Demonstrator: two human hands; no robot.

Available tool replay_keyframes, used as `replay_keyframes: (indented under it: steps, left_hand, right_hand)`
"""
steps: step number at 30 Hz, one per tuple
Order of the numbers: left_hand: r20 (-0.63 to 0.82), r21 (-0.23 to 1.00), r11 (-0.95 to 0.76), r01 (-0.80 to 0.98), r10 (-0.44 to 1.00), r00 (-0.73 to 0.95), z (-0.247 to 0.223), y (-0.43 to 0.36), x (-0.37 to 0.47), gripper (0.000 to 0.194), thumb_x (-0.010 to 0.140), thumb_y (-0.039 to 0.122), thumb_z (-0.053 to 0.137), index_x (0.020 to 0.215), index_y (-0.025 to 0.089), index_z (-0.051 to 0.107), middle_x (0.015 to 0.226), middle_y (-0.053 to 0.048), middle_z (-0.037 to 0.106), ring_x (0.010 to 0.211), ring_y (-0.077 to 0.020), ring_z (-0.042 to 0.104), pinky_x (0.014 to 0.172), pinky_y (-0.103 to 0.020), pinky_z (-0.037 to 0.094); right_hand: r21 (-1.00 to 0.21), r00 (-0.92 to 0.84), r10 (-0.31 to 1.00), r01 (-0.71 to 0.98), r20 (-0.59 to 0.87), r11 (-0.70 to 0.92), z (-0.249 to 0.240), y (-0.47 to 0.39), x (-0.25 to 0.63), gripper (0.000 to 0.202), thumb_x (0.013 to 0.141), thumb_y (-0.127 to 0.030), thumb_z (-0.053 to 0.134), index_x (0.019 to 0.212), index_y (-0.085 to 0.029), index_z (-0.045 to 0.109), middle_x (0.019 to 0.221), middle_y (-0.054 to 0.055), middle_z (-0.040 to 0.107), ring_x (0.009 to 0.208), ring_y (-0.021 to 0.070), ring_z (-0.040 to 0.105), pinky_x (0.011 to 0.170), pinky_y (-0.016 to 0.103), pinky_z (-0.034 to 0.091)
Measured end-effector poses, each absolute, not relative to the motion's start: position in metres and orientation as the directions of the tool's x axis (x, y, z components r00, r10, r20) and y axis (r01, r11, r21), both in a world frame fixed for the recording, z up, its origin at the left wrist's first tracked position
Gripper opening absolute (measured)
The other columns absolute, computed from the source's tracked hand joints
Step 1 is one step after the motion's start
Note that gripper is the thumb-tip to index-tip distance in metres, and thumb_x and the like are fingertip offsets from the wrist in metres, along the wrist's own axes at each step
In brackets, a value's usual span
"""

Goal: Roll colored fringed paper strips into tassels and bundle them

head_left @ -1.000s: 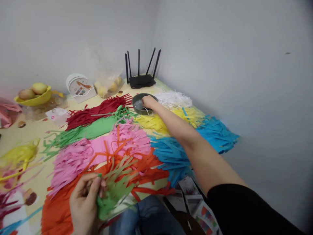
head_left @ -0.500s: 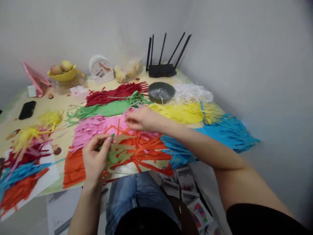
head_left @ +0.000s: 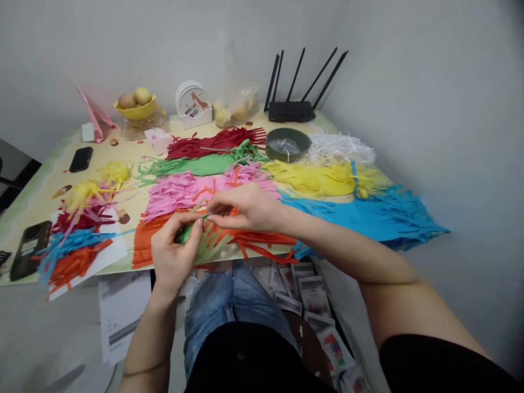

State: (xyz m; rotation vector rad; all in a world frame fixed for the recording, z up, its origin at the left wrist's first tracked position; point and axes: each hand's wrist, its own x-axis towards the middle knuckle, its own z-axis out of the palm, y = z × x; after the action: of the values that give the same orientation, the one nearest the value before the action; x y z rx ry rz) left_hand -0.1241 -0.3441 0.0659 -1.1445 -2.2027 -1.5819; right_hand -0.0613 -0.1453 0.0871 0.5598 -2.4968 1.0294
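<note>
My left hand (head_left: 174, 245) is closed on a bunch of green paper fringe (head_left: 208, 245), whose pale strips hang down and to the right. At its fingertips my right hand (head_left: 241, 207) pinches the top of the same green bunch, so the two hands meet there. Orange fringed paper (head_left: 153, 237) lies under and around the hands. Just behind are pink fringed paper (head_left: 176, 194) and green fringed paper (head_left: 204, 165). Blue fringed paper (head_left: 368, 218) lies beneath and beyond my right forearm, with yellow fringed paper (head_left: 315, 177) behind it.
Dark red fringe (head_left: 196, 144), a dark green bowl (head_left: 289, 144), white strips (head_left: 341, 148) and a black router (head_left: 291, 111) stand farther back. At left are finished-looking coloured tassels (head_left: 82, 240) and two phones, one a dark phone (head_left: 30, 251). Packets (head_left: 315, 300) lie below the table edge.
My right hand has come down and toward my left hand, and its fingers now touch the green bunch. The view has shifted left, showing the second phone.
</note>
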Motion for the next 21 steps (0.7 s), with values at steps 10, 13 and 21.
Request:
replay_keyframes:
  steps: [10, 13, 21]
  left_hand:
    - [0.682, 0.417, 0.240, 0.877, 0.555, -0.476, 0.073, -0.367, -0.117, 0.008, 0.092, 0.020, 0.065, 0.094, 0.020, 0.072, 0.088, -0.002, 0.078, 0.078, -0.0151, 0.072, 0.075, -0.025, 0.053]
    - [0.661, 0.402, 0.239, 0.884, 0.592, -0.461, 0.074, -0.369, -0.117, 0.010, 0.092, 0.022, 0.062, 0.092, 0.020, 0.071, 0.086, -0.002, 0.077, 0.075, -0.0154, 0.070, 0.073, -0.026, 0.052]
    - [0.633, 0.475, 0.228, 0.850, 0.583, -0.510, 0.072, -0.366, -0.114, 0.007, 0.089, 0.020, 0.062, 0.089, 0.019, 0.069, 0.084, -0.002, 0.077, 0.071, -0.0138, 0.068, 0.068, -0.024, 0.050]
  right_hand:
    - [-0.461, -0.819, -0.299, -0.535, 0.490, 0.708, 0.091, -0.157, -0.054, 0.024, 0.102, -0.031, 0.053, 0.095, -0.013, 0.067, 0.078, 0.004, 0.072, 0.067, 0.0105, 0.063, 0.064, 0.019, 0.042]
    - [-0.389, -0.802, -0.356, -0.558, 0.480, 0.733, 0.092, -0.158, -0.052, 0.027, 0.104, -0.031, 0.049, 0.092, -0.014, 0.067, 0.078, 0.005, 0.071, 0.068, 0.0119, 0.062, 0.065, 0.021, 0.041]
    - [-0.403, -0.831, -0.354, -0.527, 0.430, 0.748, 0.093, -0.156, -0.049, 0.021, 0.102, -0.028, 0.052, 0.096, -0.015, 0.068, 0.082, 0.005, 0.072, 0.071, 0.0125, 0.063, 0.067, 0.022, 0.041]
